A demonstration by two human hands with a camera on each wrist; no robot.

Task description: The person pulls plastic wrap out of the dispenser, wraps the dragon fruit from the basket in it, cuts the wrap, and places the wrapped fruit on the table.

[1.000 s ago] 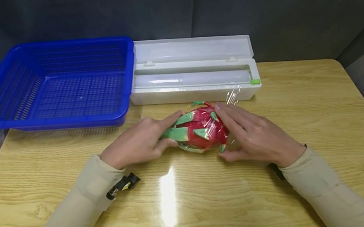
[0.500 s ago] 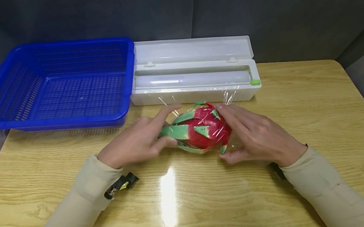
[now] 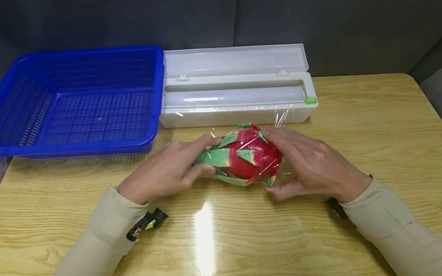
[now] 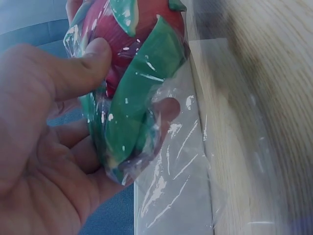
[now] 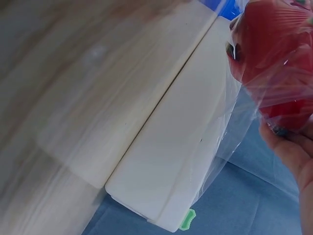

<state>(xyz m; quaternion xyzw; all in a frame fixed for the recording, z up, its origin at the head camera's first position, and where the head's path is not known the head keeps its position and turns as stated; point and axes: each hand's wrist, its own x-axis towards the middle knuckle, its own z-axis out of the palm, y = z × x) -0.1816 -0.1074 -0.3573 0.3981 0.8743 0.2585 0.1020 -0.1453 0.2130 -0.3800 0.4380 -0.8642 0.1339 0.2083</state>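
A red dragon fruit (image 3: 246,158) with green scales lies sideways between both hands, covered in clear cling film (image 3: 281,116). My left hand (image 3: 169,170) grips its green leafy end; in the left wrist view the thumb presses the wrapped side and other fingers curl behind. My right hand (image 3: 316,161) holds the red end, fingers on the far side, thumb low at the near side. From the fruit, film stretches toward the long white dispenser box (image 3: 234,113). That box has its lid up, showing the film roll (image 3: 236,97). The fruit's underside is hidden in the head view.
A blue plastic basket (image 3: 76,153) stands at the back left, against the box's left end. A green slider (image 3: 310,100) sits at the box's right front corner. Dark cloth (image 3: 335,9) hangs behind the wooden table (image 3: 378,142).
The dragon fruit has rolled slightly and shifted a little right. My left index finger lifted half a second ago, then came back down onto the wrapped fruit. The right hand barely moved.
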